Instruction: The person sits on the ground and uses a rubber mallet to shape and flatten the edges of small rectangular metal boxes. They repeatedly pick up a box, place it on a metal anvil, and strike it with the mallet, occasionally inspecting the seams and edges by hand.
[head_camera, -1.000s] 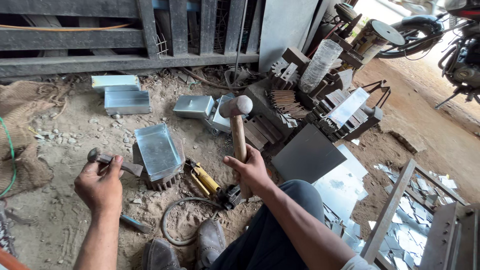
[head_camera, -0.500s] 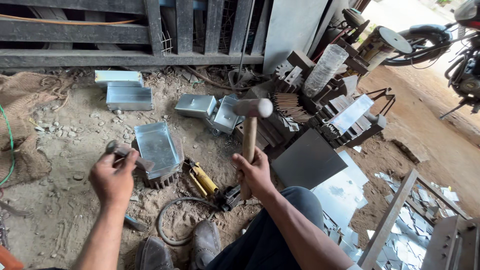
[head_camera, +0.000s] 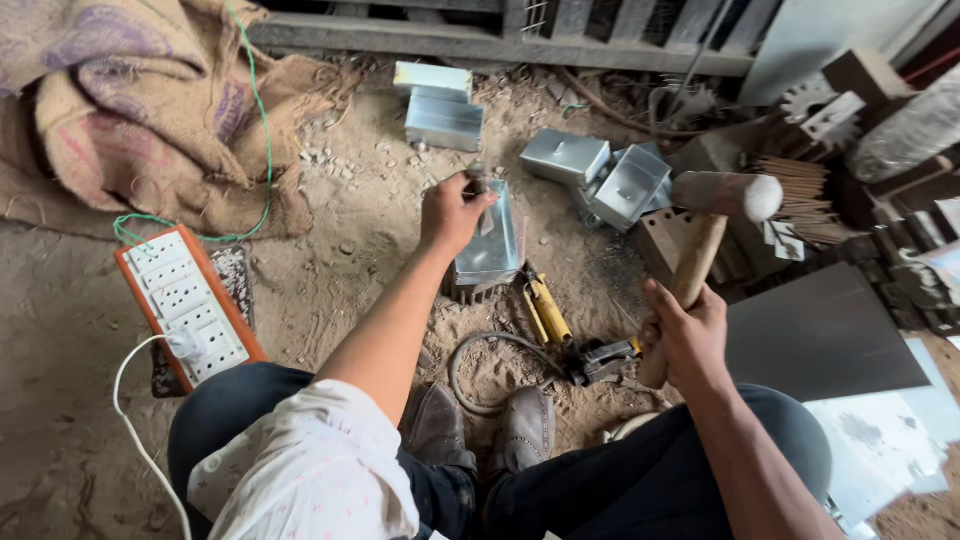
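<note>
Sheet-metal tray, shallow and rectangular, is stood on a small toothed block on the sandy floor, straight ahead of the person's shoes. Its near left rim is met by the left hand, whose grip is closed around a small dark metal tool that is pressed against the tray's edge. A wooden mallet is held in the right hand; the grip is wrapped tight about the lower end of the handle, and the rounded head is raised to the right of the tray, above other metal pieces. Just beside the tray, on its near right, a yellow-handled tool is laid, with a loop of grey cable next to it. Farther off, folded metal boxes are stacked near the wooden fence, and two more boxes are set to the right of the tray. A dark flat sheet is seen at the right. At the left, an orange-edged power strip is placed below heaped burlap sacks.
</note>
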